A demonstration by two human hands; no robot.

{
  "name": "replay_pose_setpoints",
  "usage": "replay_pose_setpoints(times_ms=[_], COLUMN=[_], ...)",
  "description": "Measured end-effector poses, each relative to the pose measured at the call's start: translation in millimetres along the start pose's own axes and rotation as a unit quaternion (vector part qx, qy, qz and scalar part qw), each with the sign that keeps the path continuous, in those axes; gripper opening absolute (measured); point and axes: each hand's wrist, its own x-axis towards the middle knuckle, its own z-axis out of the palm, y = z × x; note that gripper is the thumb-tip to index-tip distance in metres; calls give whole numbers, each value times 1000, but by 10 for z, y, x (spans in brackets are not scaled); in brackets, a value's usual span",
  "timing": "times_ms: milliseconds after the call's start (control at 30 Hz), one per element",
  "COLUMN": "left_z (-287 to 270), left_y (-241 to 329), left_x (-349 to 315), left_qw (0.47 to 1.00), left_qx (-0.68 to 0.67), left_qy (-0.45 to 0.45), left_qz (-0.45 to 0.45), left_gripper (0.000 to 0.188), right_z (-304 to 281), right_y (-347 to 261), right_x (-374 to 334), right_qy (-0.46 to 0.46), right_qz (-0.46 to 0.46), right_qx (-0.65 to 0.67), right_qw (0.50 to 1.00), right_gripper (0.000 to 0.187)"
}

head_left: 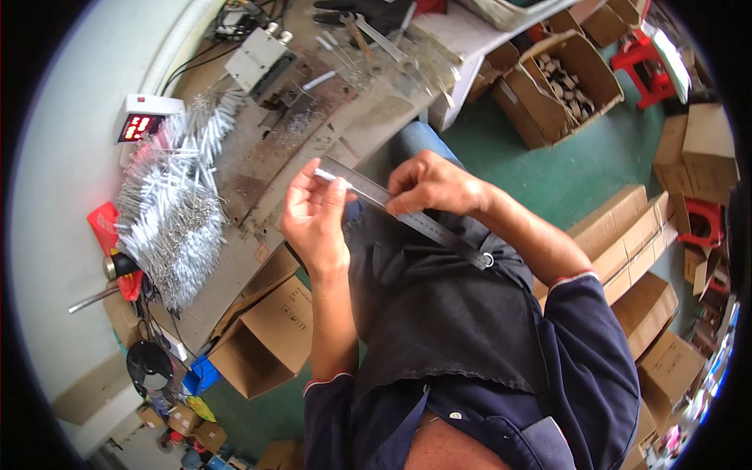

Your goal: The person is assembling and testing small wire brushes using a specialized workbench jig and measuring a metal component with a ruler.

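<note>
A steel ruler [436, 230] slants across the front of my dark apron, its lower end with a ring hole. My right hand [435, 185] is closed on its middle, thumb and curled fingers pinching it. Along the ruler's upper part lies a slim white rod [335, 180], its far end hidden by the fingers. My left hand [315, 219] pinches the rod's upper end between thumb and fingertips, at the top of the ruler. A large heap of similar white rods with thin metal ends [176, 219] covers the bench's left side.
The workbench [270, 188] carries a metal fixture [258, 63], a wrench [380, 37] and a small box with a red lit display [145, 121]. An open carton [266, 337] stands below the bench. Another carton [548, 90], cardboard boxes and red stools [646, 70] are on the right.
</note>
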Motion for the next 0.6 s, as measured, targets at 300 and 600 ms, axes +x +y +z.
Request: replay_pose_setpoints(times_ms=[300,600], left_z=[47,27], left_y=[149,182], left_x=[-122,-170], left_qw=[999,997], left_qx=[-28,-71], left_qy=[5,-6], left_qz=[16,-10], left_gripper=[38,34], right_z=[30,28], right_y=[-167,-176], right_x=[-162,-223], right_qy=[-3,-17], right_qz=[4,0], right_qx=[-23,-11], right_qw=[1000,1000], right_gripper=[19,15])
